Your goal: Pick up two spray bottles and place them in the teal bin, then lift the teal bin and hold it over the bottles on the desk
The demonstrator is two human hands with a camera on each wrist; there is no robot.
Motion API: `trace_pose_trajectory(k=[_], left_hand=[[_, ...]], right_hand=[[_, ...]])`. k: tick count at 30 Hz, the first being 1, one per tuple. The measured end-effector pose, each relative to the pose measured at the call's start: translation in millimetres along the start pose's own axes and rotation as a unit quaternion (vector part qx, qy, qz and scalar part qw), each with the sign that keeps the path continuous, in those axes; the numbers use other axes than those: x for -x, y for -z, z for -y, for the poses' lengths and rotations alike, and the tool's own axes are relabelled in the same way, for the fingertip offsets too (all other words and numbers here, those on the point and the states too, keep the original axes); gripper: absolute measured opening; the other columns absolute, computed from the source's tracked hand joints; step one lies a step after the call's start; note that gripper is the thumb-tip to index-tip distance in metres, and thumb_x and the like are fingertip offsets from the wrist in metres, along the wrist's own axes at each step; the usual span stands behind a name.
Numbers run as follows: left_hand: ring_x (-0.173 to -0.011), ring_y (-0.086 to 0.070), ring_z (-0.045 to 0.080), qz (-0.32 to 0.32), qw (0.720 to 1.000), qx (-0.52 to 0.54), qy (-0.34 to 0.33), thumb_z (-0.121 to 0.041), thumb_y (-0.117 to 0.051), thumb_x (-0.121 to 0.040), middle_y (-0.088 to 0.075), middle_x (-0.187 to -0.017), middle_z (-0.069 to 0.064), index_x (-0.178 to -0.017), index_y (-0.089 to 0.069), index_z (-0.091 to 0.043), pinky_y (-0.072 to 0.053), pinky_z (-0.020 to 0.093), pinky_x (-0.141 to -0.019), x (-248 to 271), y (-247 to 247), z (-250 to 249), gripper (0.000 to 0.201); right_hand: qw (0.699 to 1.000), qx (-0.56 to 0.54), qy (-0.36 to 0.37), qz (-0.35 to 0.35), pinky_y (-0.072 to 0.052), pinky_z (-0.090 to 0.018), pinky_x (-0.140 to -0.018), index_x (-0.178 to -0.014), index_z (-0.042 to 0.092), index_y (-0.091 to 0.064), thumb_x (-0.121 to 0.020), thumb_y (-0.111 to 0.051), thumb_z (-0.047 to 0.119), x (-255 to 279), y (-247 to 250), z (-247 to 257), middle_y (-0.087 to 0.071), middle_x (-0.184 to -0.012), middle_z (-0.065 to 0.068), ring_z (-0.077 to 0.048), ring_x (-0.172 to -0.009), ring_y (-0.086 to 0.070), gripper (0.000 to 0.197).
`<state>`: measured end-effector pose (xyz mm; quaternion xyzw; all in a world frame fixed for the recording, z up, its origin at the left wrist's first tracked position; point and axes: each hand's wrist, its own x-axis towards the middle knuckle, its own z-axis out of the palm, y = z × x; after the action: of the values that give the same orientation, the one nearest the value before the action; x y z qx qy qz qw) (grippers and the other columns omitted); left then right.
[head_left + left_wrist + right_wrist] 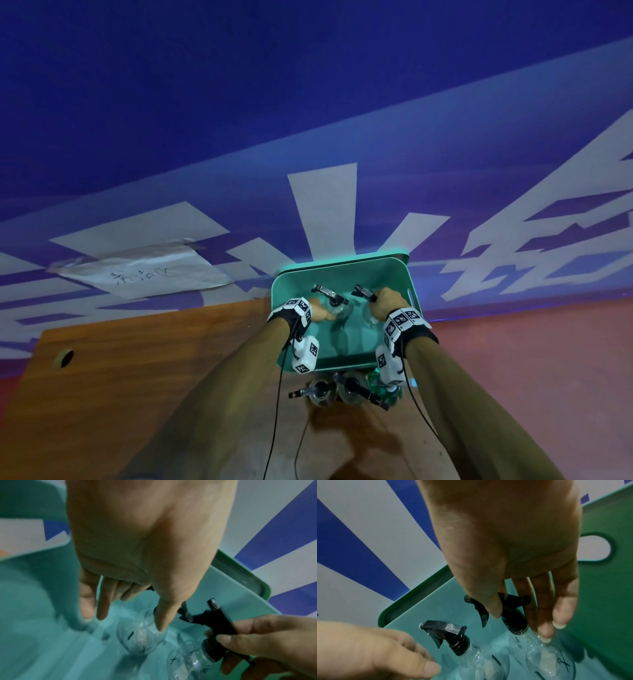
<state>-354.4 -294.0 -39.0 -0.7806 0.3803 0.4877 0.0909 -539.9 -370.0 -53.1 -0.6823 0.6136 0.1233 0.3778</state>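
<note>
Two clear spray bottles with black trigger heads stand inside a teal plastic bin (342, 264). My left hand (132, 622) hangs over the left bottle (139, 641), its thumb laid along the bottle's shoulder. Its fingers (102, 605) are straight and held apart from the bottle. My right hand (520, 624) grips the right bottle (544, 660) at its black collar, thumb on one side and fingers on the other. In the head view both the left hand (327, 313) and the right hand (375, 298) reach down inside the bin.
The bin sits at the far edge of a wooden table (137, 359). Two more spray bottles (320, 390) and a green bottle (383, 387) stand just in front of the bin. A blue and white banner with a taped paper sheet (144, 270) lies beyond.
</note>
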Motion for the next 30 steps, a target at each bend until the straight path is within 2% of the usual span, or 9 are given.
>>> trace_pose_trajectory(k=[2,4,12,17,19,21,23,27,30], left_hand=[[-0.108,-0.061,0.025,-0.039,0.998,-0.049,-0.001,-0.046,-0.068,-0.088,-0.061,-0.130,0.012,-0.137,-0.049,-0.003,-0.048,0.028,-0.084,10.8,8.7,-4.2,0.068],[-0.090,-0.066,0.025,-0.099,0.990,-0.101,-0.005,-0.039,-0.073,-0.083,-0.070,-0.105,0.009,-0.112,-0.063,-0.006,-0.048,0.027,-0.071,22.5,14.4,-9.6,0.044],[-0.079,-0.063,0.030,-0.254,0.943,-0.210,-0.053,-0.023,-0.063,-0.086,-0.061,-0.088,0.006,-0.087,-0.054,-0.015,-0.047,0.033,-0.064,57.1,34.4,-24.2,0.012],[-0.054,-0.055,0.024,-0.262,0.964,-0.038,-0.037,-0.038,-0.054,-0.087,-0.061,-0.062,0.003,-0.068,-0.057,-0.012,-0.046,0.028,-0.055,50.7,61.7,-6.8,0.032],[-0.049,-0.055,0.020,-0.222,0.964,0.139,-0.035,-0.034,-0.054,-0.092,-0.074,-0.074,0.008,-0.081,-0.065,-0.009,-0.045,0.024,-0.049,50.9,71.9,4.7,0.030],[-0.048,-0.056,0.017,-0.182,0.927,0.327,-0.016,-0.031,-0.054,-0.096,-0.075,-0.085,0.009,-0.108,-0.060,-0.005,-0.041,0.021,-0.042,51.7,79.2,18.3,0.029],[-0.054,-0.058,0.015,-0.134,0.883,0.450,0.002,-0.032,-0.051,-0.099,-0.074,-0.092,0.009,-0.120,-0.053,-0.006,-0.042,0.022,-0.045,53.1,84.3,32.2,0.034],[-0.054,-0.060,0.019,-0.054,0.785,0.616,0.028,-0.027,-0.044,-0.099,-0.074,-0.098,0.012,-0.121,-0.049,-0.002,-0.046,0.023,-0.046,55.1,89.4,50.8,0.034],[-0.048,-0.060,0.018,-0.008,0.706,0.707,0.035,-0.028,-0.044,-0.101,-0.074,-0.084,0.014,-0.116,-0.054,0.003,-0.048,0.023,-0.043,54.0,86.9,57.2,0.036]], right_hand=[[1.000,0.007,0.007,0.000,-0.059,-0.041,-0.084,-0.111,0.014,-0.066,-0.091,-0.055,0.026,0.8,0.2,1.0,-0.069,-0.103,-0.010,-0.029,-0.090,-0.069,0.026],[1.000,0.013,0.013,-0.001,-0.059,-0.041,-0.084,-0.113,0.014,-0.067,-0.091,-0.055,0.025,3.1,0.7,2.6,-0.070,-0.104,-0.011,-0.029,-0.090,-0.069,0.027],[0.999,0.049,0.018,-0.015,-0.055,-0.037,-0.084,-0.110,0.008,-0.061,-0.088,-0.063,0.026,15.7,20.7,7.3,-0.066,-0.112,-0.013,-0.032,-0.098,-0.065,0.028],[0.986,-0.055,0.035,-0.151,-0.049,-0.037,-0.072,-0.089,0.004,-0.060,-0.093,-0.052,0.023,20.2,69.3,8.9,-0.063,-0.086,-0.015,-0.033,-0.079,-0.060,0.022],[0.963,-0.184,0.041,-0.191,-0.057,-0.041,-0.070,-0.085,-0.003,-0.066,-0.094,-0.052,0.022,15.3,88.3,8.2,-0.069,-0.079,-0.019,-0.034,-0.074,-0.067,0.030],[0.919,-0.356,0.018,-0.167,-0.060,-0.041,-0.060,-0.094,-0.010,-0.065,-0.096,-0.053,0.018,12.4,98.9,8.0,-0.071,-0.077,-0.020,-0.029,-0.064,-0.069,0.031],[0.866,-0.490,-0.013,-0.096,-0.059,-0.034,-0.053,-0.107,-0.010,-0.057,-0.099,-0.051,0.013,13.6,101.5,8.5,-0.069,-0.081,-0.020,-0.022,-0.058,-0.066,0.025],[0.799,-0.597,-0.058,-0.039,-0.056,-0.030,-0.048,-0.127,-0.004,-0.044,-0.097,-0.045,-0.003,12.7,97.4,11.3,-0.068,-0.089,-0.025,-0.021,-0.055,-0.066,0.031],[0.772,-0.631,-0.076,-0.026,-0.057,-0.032,-0.047,-0.127,-0.003,-0.041,-0.095,-0.045,-0.010,13.9,89.5,17.3,-0.065,-0.096,-0.030,-0.027,-0.063,-0.064,0.033]])
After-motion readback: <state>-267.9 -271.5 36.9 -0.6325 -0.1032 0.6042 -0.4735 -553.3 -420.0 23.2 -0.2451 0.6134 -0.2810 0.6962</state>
